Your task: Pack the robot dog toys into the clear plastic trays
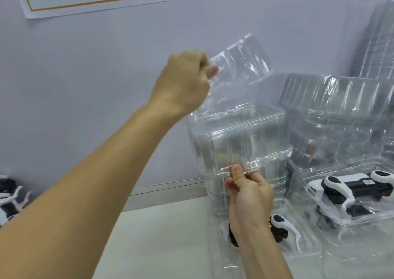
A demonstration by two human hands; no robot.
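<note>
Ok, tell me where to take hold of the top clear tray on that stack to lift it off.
Probably by its thin flanged rim, pinched at two opposite edges. The clear tray sits nested on the tray stack, so its walls are hard to get at. The right hand pinches the near lip from below; the left hand grips the raised far flap from the left.

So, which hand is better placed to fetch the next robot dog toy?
Left, probably: the loose toys lie at its side, while the right hand pinches the clear tray. The left hand must release first.
</note>
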